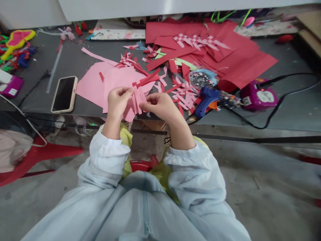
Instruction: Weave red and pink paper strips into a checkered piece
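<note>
Pink paper strips (137, 98), head view: held up near centre; left hand (117, 100) pinches their 9 o'clock edge, right hand (160, 106) clamps one strip at 3 o'clock, probably to spread the slits. Glue gun (208, 97) lies at 3 o'clock, within reach; phone (64, 93) at 9 o'clock.

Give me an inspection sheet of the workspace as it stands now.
Surface: grey table, largely covered with paper.
Job's things: pink strips between both hands; pink sheet on the table behind; red sheets and a woven piece farther back.
Clutter: phone, glue gun, paper scraps, toys at far left.
Hands: left hand and right hand both pinch the pink strips.
Cables: black cable loops past the purple box.
Surroundings: red chair at left, bare floor.
</note>
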Demonstrator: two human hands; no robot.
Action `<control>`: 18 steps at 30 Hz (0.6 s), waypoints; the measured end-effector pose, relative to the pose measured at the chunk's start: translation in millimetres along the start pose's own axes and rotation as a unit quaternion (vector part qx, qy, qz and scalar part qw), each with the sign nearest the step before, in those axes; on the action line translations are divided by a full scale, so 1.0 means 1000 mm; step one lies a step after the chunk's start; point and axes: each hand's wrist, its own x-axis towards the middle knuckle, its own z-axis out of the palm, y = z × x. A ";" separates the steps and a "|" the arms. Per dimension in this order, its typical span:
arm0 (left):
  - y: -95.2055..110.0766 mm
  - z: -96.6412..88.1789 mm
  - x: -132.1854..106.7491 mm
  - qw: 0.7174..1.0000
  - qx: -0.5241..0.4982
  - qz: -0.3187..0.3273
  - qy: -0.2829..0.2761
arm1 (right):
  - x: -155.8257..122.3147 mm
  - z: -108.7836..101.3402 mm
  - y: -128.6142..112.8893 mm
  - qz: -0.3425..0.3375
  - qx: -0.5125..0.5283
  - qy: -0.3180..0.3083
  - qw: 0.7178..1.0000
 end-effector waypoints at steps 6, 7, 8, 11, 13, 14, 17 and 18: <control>-0.005 -0.004 0.004 0.977 0.194 0.074 0.058 | -0.006 -0.003 -0.008 -0.018 -0.185 0.065 0.981; -0.005 -0.005 0.004 0.973 0.211 0.072 0.058 | -0.007 -0.004 -0.009 -0.017 -0.201 0.078 0.976; -0.005 -0.005 0.004 0.971 0.223 0.070 0.058 | -0.008 -0.006 -0.010 -0.017 -0.213 0.089 0.973; -0.004 -0.006 0.003 0.965 0.248 0.066 0.062 | -0.011 -0.017 -0.010 -0.015 -0.249 0.130 0.960; -0.004 -0.006 0.002 0.961 0.260 0.062 0.070 | -0.014 -0.027 -0.009 -0.011 -0.269 0.175 0.947; -0.004 -0.006 0.001 0.959 0.267 0.061 0.075 | -0.015 -0.032 -0.007 -0.011 -0.276 0.197 0.941; -0.001 -0.006 -0.003 0.949 0.296 0.066 0.091 | -0.020 -0.046 -0.004 -0.010 -0.299 0.259 0.918; 0.001 -0.006 -0.005 0.946 0.303 0.069 0.094 | -0.022 -0.050 -0.004 -0.007 -0.300 0.271 0.915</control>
